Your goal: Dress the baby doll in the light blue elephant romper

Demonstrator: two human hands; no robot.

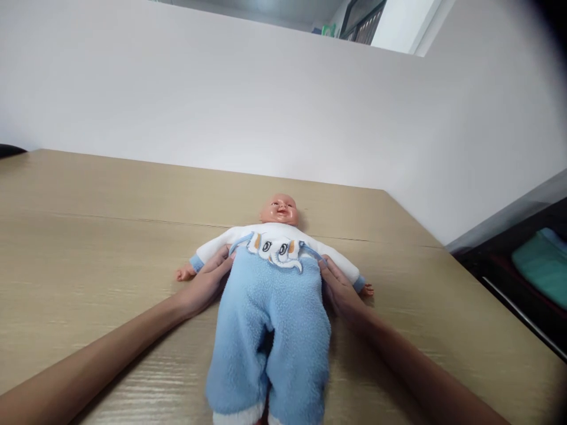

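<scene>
A baby doll lies on its back on a wooden table, head away from me. It wears light blue fleece overalls with a white elephant patch and white sleeves with blue cuffs. My left hand presses against the doll's side at the waist, fingers curled onto the overalls near the strap. My right hand does the same on the other side, fingers closed along the fabric edge. Both forearms reach in from the bottom corners.
A white wall rises right behind the table's far edge. At the right, past the table's edge, a dark shelf holds folded teal cloth. A dark object pokes in at the far left.
</scene>
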